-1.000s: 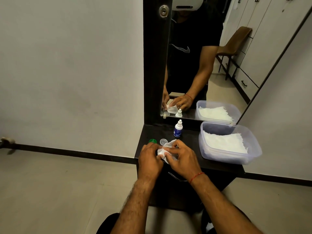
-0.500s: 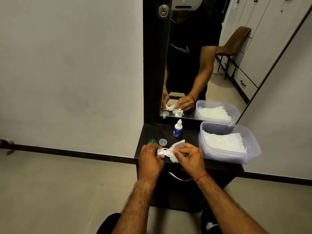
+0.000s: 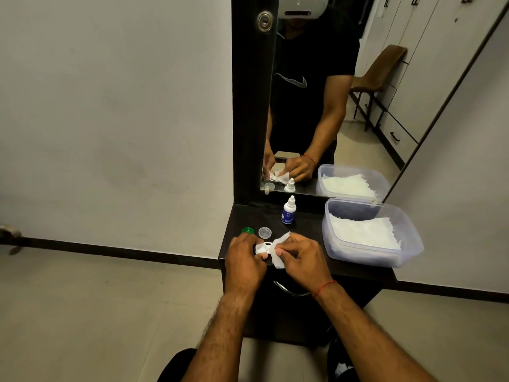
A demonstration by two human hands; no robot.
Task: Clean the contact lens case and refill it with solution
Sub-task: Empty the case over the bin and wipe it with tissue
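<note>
- Nearest to me, two bare forearms reach up from the bottom edge; the right wrist wears a thin red thread band point(image 3: 325, 287).
- My left hand point(image 3: 245, 260) has its fingers curled round the small white plastic contact lens case point(image 3: 260, 248), gripping it just above the front edge of the dark wooden dresser top point(image 3: 308, 226).
- My right hand point(image 3: 300, 260) pinches a crumpled white paper tissue point(image 3: 277, 262) between thumb and fingertips, pressing it against the right end of the case. I cannot tell which well it covers.
- Under the hands a curved metal drawer handle point(image 3: 289, 291) shows on the dresser front.
- Just beyond the left hand lie two loose screw caps, apart from each other: a round green plastic cap point(image 3: 248, 230) and, to its right, a round clear plastic cap point(image 3: 265, 232).
- Farther back stands a small white dropper bottle with a blue label point(image 3: 288, 212), upright and capped.
- To the right sits a clear rectangular plastic tub point(image 3: 411, 245), lid off, holding a stack of white tissues point(image 3: 363, 232).
- At the back a tall dark-framed mirror point(image 3: 316, 111) reflects the hands, bottle and tub.
</note>
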